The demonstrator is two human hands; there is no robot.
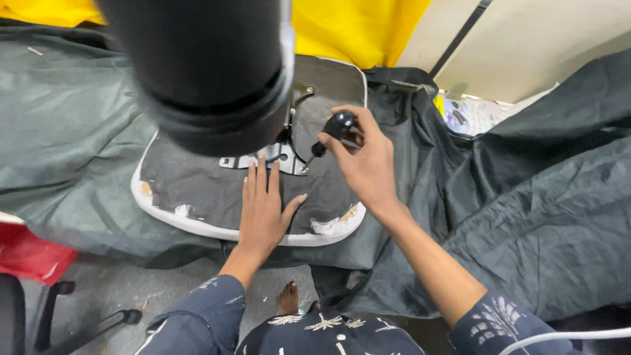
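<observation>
The right hand (365, 164) is gripping the round black handle of a screwdriver (334, 130), its fingers closed around the knob, with the shaft slanting down and to the left so that the tip is meeting a silver metal bracket (266, 158). That bracket is sitting on the underside of an upturned seat cushion (197, 187), a dark grey fabric panel with a white padded rim; the fabric is looking torn at 3 spots along the near edge, where pale foam is showing.

The left hand (263, 210) is lying flat on the cushion just below the bracket, palm down, its 4 fingers stretched out together and the thumb spread to the right, holding nothing. The 2 hands are sitting close together, the right one above and to the right of the left.

The cushion is resting on a surface draped in dark green-grey cloth (72, 131), which is bunching into heavy folds at the right. A large black cylinder (204, 72), blurred and very near the camera, is covering the upper left part of the cushion. Yellow fabric (358, 29) is hanging behind. At the upper right, a small heap of printed packets (470, 115) in white, yellow and blue is lying between the cloth and the pale wall. A red object (29, 253) is showing at the lower left, beside a black chair base (79, 322) on the grey floor.
</observation>
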